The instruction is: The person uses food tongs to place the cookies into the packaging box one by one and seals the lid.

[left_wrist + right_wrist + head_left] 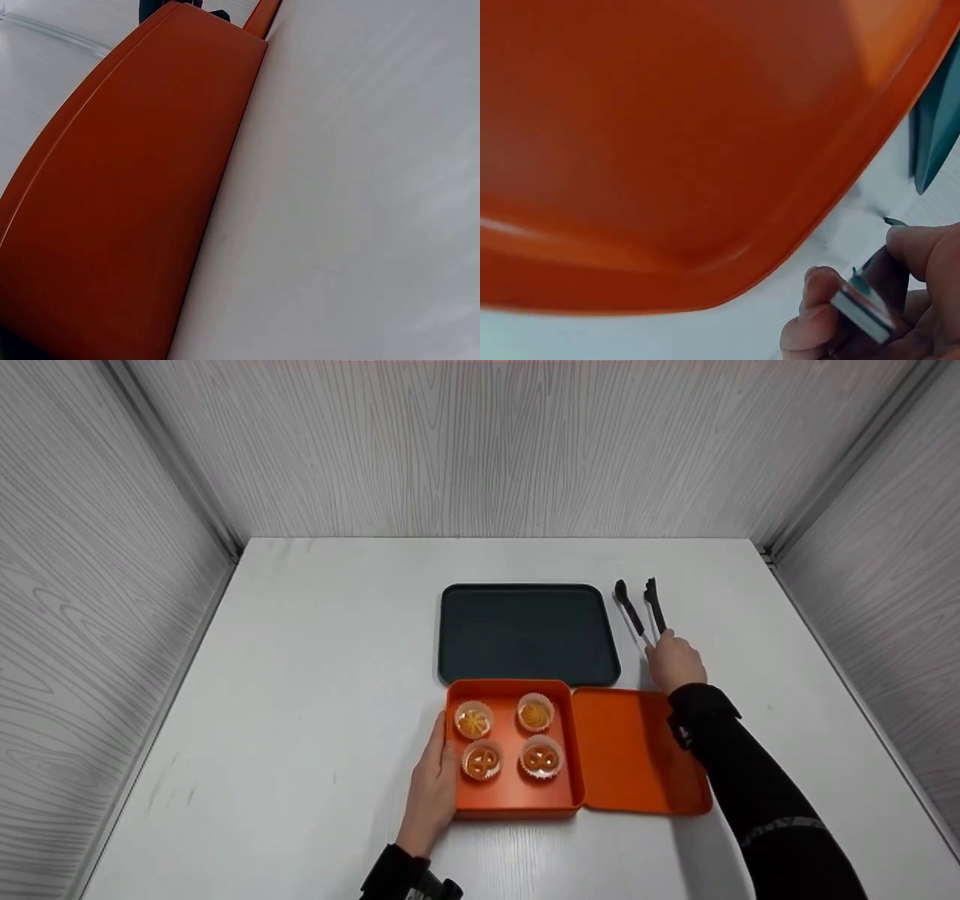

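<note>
An orange box (513,804) stands open on the white table, its lid (637,750) lying flat to the right. Inside sit several small pastries in white paper cups (473,721). My left hand (433,784) rests with straight fingers against the box's left wall (127,210). Black-tipped tongs (640,611) lie right of a dark tray (527,634). My right hand (673,660) is on the tongs' near end, and in the right wrist view its fingers (817,300) curl round the tongs' metal end (864,306) beside the lid (667,150).
The dark tray is bare and lies just behind the orange box. Grey panelled walls (97,585) close in the table on the left, back and right. White tabletop (315,660) stretches left of the box and tray.
</note>
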